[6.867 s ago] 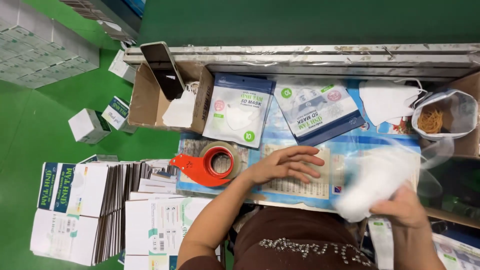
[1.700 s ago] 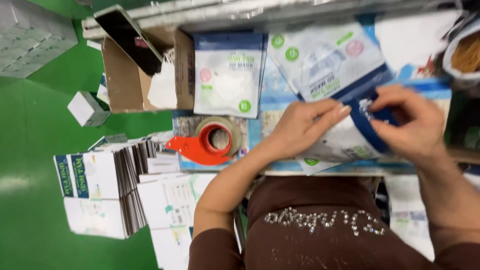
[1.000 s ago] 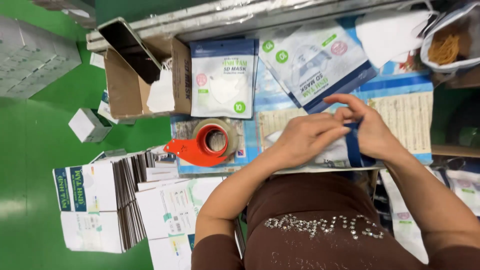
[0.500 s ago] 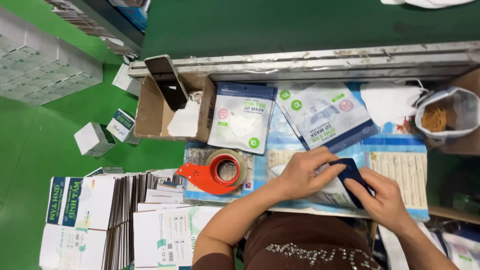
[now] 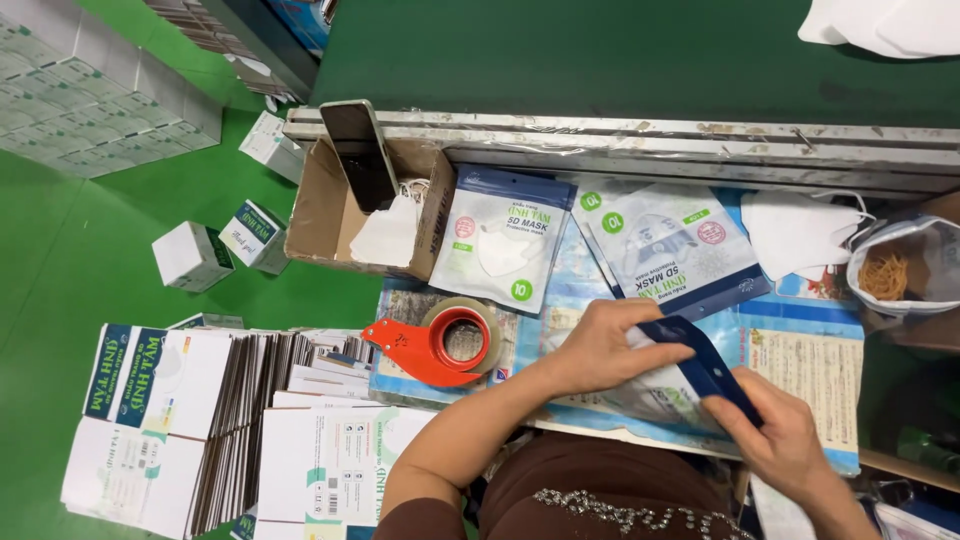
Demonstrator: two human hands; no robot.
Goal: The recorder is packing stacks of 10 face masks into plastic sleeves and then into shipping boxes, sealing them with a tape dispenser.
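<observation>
Since half a second ago both hands have slid a little toward the right of the worktop, and the pouch they hold has tilted so its dark blue top edge points up and left. Left hand lies over the pale, clear lower part of the pouch, fingers curled and thumb pressing against the blue strip. Right hand pinches the lower right end of that blue strip between thumb and fingers. The pouch sits above the printed blue and white sheets covering the worktop, just in front of the person's brown top.

Behind the hands lie two flat mask packets: one upright, white with a dark blue top band and green round marks, and one tilted, with a dark blue lower band. A loose white mask lies to their right, beside a clear bag of rubber bands. A red tape dispenser rests left of the hands. An open cardboard box with a dark phone leaning in it stands at the back left. Stacks of flat white and blue cartons stand on the green floor at the left.
</observation>
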